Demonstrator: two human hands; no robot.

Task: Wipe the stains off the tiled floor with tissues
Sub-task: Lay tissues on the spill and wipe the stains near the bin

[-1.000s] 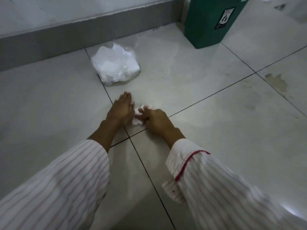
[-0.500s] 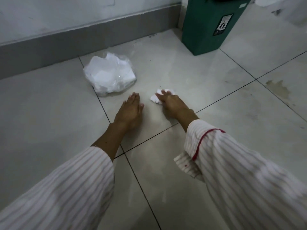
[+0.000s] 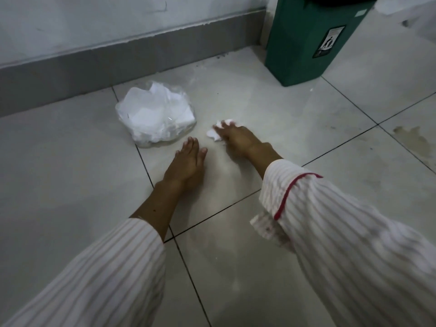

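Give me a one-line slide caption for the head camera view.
Right hand presses a crumpled tissue on the tiled floor; left hand rests flat beside it.

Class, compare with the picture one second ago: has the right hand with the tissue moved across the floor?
Yes. The right hand and its tissue slid forward from the tile joint toward the green bin.

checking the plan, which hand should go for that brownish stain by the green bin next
Right. The right hand already presses the tissue and lies on the stain's side; the left hand rests flat on the floor, empty and farther away.
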